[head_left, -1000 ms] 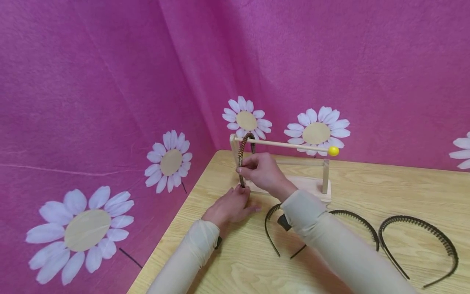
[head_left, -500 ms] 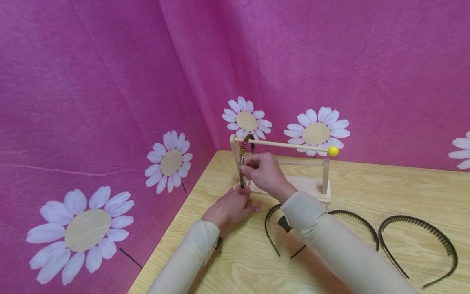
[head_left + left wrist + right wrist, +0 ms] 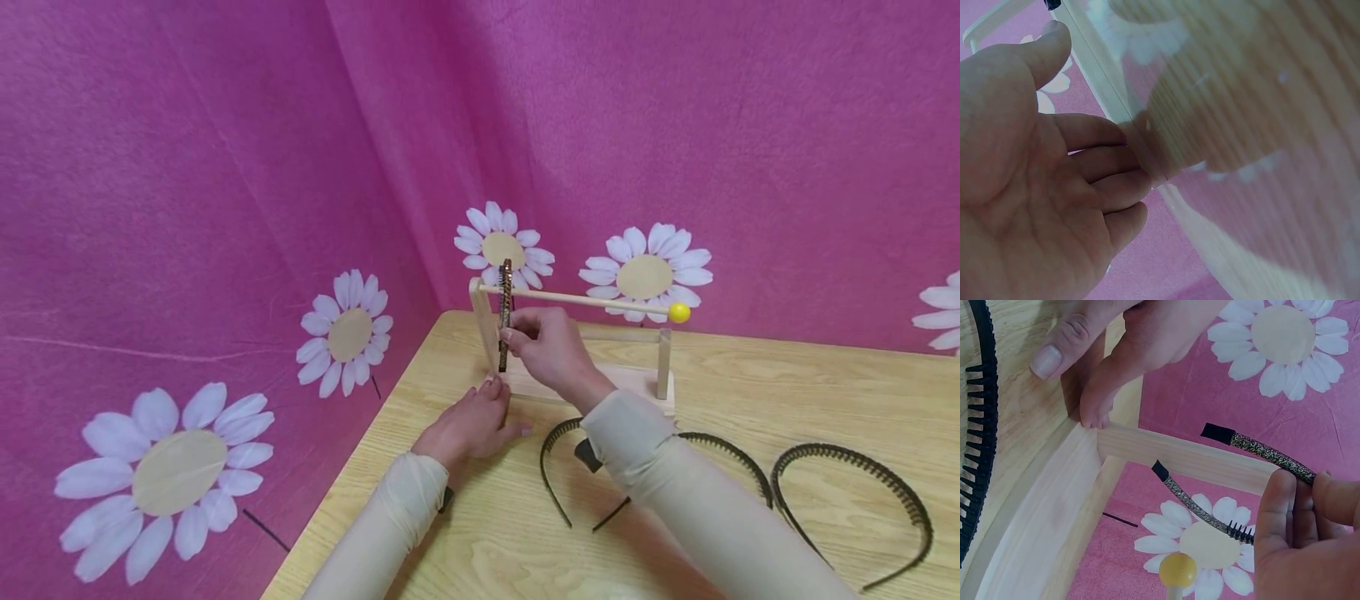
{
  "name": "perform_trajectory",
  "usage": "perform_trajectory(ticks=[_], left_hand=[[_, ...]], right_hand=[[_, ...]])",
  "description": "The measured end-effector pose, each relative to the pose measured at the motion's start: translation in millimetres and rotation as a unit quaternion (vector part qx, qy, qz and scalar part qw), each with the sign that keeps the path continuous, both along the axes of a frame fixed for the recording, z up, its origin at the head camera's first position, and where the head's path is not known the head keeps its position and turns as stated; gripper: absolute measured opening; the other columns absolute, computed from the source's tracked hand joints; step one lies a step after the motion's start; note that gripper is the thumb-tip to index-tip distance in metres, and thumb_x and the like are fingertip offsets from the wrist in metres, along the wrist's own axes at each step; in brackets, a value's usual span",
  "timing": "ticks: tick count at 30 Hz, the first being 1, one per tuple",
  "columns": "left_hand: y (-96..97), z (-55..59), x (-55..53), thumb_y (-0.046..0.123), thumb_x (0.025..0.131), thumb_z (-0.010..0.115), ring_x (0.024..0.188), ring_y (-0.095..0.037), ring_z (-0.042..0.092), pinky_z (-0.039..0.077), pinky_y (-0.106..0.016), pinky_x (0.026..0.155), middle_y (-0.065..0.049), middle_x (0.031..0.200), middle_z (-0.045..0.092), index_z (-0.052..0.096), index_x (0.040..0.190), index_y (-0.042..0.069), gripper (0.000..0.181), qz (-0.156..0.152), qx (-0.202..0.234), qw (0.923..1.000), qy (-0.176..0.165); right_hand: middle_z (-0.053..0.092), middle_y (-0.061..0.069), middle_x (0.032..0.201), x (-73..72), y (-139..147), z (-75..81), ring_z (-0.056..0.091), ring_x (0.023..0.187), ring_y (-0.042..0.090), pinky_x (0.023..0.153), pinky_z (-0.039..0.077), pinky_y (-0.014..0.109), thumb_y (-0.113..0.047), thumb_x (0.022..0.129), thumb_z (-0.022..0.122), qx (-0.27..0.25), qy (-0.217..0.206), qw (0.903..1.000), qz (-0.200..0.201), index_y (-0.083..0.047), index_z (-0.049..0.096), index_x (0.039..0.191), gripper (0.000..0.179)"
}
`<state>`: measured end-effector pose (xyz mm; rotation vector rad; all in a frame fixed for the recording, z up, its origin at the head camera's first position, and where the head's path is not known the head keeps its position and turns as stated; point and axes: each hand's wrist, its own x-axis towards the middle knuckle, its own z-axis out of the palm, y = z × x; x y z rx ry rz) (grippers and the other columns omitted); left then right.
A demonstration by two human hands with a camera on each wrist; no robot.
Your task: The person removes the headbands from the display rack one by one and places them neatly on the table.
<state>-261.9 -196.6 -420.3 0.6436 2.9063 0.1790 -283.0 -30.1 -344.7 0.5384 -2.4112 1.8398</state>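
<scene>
A dark, glittery toothed headband (image 3: 506,287) stands almost edge-on to the head view, its curve around the upper rod (image 3: 592,299) of a wooden rack, near the rod's left end. My right hand (image 3: 551,346) pinches its near side between thumb and fingers. Both black-tipped ends of the headband (image 3: 1266,452) point away from that hand in the right wrist view. With extended fingers, my left hand (image 3: 468,423) touches the front left corner of the rack's base (image 3: 633,383). The left wrist view shows its palm (image 3: 1029,206) holding nothing.
A yellow ball (image 3: 678,312) caps the rod's right end. On the wooden table (image 3: 810,392) lie a toothed headband (image 3: 851,450) at right and more headband parts (image 3: 555,442), partly hidden by my right forearm. A pink flowered cloth (image 3: 225,167) hangs behind and left.
My right hand has raised the headband slightly, moved it a little right and turned it more edge-on. My left hand stays on the base's corner.
</scene>
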Motion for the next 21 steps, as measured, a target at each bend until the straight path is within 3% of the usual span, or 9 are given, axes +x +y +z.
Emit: perform_trajectory(ticks=[8,16,21], left_hand=[[-0.6,-0.3,0.3,0.053,0.101,0.054,0.146,-0.03,0.031,0.028,-0.048,0.118,-0.022,0.156,0.035,0.042,0.147,-0.007,0.077,-0.008,-0.009,0.9999,0.006],[0.7,0.3,1.2,0.054,0.101,0.053,0.147,-0.027,0.03,0.026,-0.046,0.119,-0.02,0.158,0.033,0.039,0.15,-0.006,0.079,0.003,-0.016,0.9999,-0.004],[0.6,0.1,0.7,0.054,0.1,0.054,0.148,-0.027,0.028,0.025,-0.045,0.12,-0.02,0.159,0.032,0.037,0.151,-0.006,0.081,0.008,-0.015,0.9998,-0.012]], right_hand=[[0.068,0.009,0.083,-2.7,4.9,5.6,0.057,0.077,0.017,0.064,0.049,0.029,-0.009,0.099,0.064,-0.005,0.021,0.9998,-0.003,0.0,0.076,0.104,0.015],[0.065,0.01,0.079,-2.6,11.2,13.6,0.055,0.074,0.016,0.059,0.045,0.028,-0.007,0.099,0.065,-0.002,0.054,0.9985,-0.007,-0.004,0.076,0.097,0.012],[0.069,0.009,0.084,-4.3,13.9,18.4,0.059,0.077,0.017,0.064,0.05,0.027,-0.008,0.099,0.065,-0.022,0.063,0.9977,-0.007,-0.004,0.077,0.1,0.012]])
